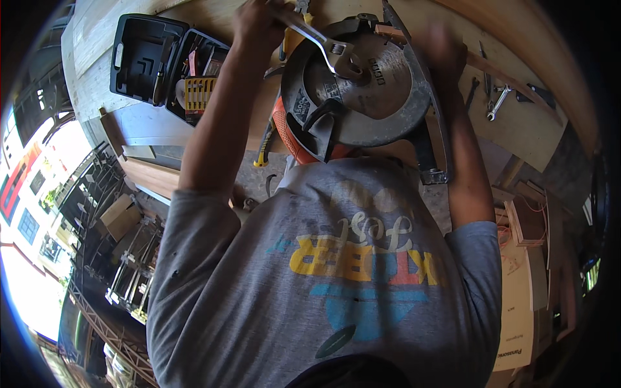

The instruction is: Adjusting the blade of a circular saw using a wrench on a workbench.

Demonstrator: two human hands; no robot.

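A circular saw (301, 139) with an orange and black body lies on its side, its round toothed blade (388, 84) facing up. My left hand (255, 29) is closed around the handle of a silver adjustable wrench (314, 32). The wrench's jaws sit at the nut in the middle of the blade. Beside the saw's metal base plate (424, 77) is my right hand (445, 52), smeared by motion, so its fingers do not show clearly. A small wood piece (389, 32) sits between the blade's far edge and the base plate.
An opened black tool case (145, 61) with a yellow bit holder (200, 94) lies at the left of the wooden bench. A yellow-handled tool (264, 149) lies by the saw. To the right are a combination wrench (499, 103) and other hand tools. Wood pieces (524, 223) stand lower right.
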